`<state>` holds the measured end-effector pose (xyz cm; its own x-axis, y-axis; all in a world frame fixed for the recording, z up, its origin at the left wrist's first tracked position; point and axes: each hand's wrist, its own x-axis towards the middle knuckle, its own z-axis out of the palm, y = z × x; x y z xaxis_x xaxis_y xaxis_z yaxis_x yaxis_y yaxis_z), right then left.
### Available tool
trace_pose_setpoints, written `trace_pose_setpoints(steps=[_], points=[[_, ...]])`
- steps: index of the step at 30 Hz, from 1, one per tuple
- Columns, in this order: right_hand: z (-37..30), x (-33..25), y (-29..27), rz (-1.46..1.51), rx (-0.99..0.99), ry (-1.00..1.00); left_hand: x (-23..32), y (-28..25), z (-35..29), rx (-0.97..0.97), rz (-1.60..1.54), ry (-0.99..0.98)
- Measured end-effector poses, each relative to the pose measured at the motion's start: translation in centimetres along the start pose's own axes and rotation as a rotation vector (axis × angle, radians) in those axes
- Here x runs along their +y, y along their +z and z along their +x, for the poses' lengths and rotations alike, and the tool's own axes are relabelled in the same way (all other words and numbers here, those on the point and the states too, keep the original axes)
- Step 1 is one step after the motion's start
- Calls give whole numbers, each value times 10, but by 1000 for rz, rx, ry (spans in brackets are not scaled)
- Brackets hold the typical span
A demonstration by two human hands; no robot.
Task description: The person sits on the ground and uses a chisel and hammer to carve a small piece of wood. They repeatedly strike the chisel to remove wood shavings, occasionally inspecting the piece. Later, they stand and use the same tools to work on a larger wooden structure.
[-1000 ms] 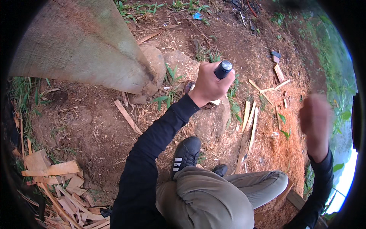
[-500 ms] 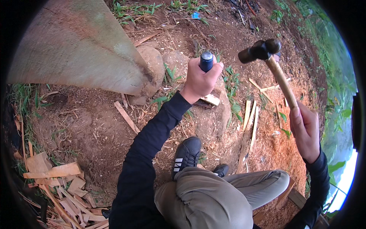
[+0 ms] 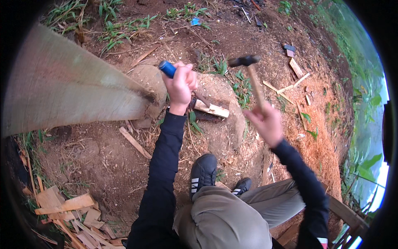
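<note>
My left hand [image 3: 180, 85] is closed around a chisel with a blue handle [image 3: 167, 68], its tip down by a small pale wood block [image 3: 212, 110] that lies on a flat stone [image 3: 224, 93]. My right hand [image 3: 267, 122] grips the wooden shaft of a hammer [image 3: 251, 76], whose dark head is raised above and to the right of the chisel. Both arms wear black sleeves. My black shoe [image 3: 202, 174] rests on the dirt just below the stone.
A large pale sack-like sheet [image 3: 62, 87] covers the upper left. Wood offcuts and shavings [image 3: 66, 207] pile at the lower left; more wood strips [image 3: 290, 83] lie at the right. Bare red earth with grass tufts surrounds the stone. A wooden plank [image 3: 344, 213] is at the lower right.
My right hand brought the hammer up into view and then swung it leftward toward the chisel. My left hand with the chisel shifted slightly.
</note>
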<state>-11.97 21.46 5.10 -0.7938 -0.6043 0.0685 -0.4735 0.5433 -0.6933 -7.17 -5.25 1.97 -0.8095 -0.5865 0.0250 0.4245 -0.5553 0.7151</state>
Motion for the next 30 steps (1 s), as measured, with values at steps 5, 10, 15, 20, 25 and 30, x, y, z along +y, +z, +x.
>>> trace_pose_setpoints(steps=[5,10,15,20,25,30], points=[[-2,21,96,178,57,88,4,-6,-1,11,-28,1],[-7,15,111,220,68,205,7,-16,-12,-33,-44,5],[-6,14,103,204,43,270,5,-6,-38,-3,-22,141],[-6,20,105,212,42,235,16,-5,-46,-165,-8,201],[-6,18,104,223,40,223,11,3,-37,-256,-10,144],[-6,17,104,215,32,231,4,2,-34,-230,59,110]])
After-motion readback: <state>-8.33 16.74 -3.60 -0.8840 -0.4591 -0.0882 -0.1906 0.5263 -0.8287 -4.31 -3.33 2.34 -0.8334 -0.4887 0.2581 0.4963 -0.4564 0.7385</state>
